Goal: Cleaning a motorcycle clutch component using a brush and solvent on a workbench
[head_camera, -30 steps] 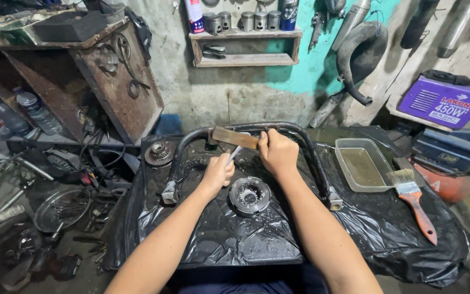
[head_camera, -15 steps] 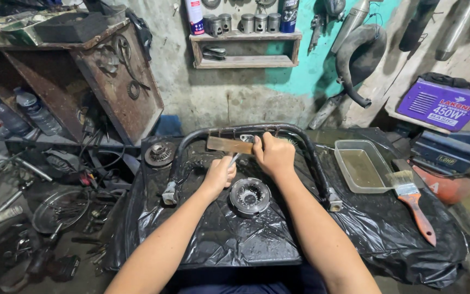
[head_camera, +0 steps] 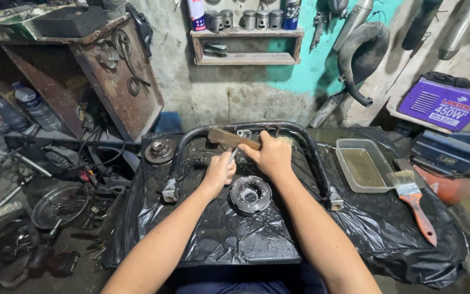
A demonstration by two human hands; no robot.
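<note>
The small metal part pinched in the left hand (head_camera: pixel 220 172) shows only as a thin bright sliver above the fingertips (head_camera: pixel 228 161), too small to tell what it is; the palm side of those fingers is turned away. The right hand (head_camera: pixel 270 155) closes over the brush's wooden handle (head_camera: pixel 234 139), so the stretch under its fingers is hidden, and only a pale tuft of bristles (head_camera: pixel 288 141) shows beyond the knuckles. Both forearms run off the bottom edge, and small objects in the clutter on the floor (head_camera: pixel 39 218), well left of the fingers, are too dim to make out.
</note>
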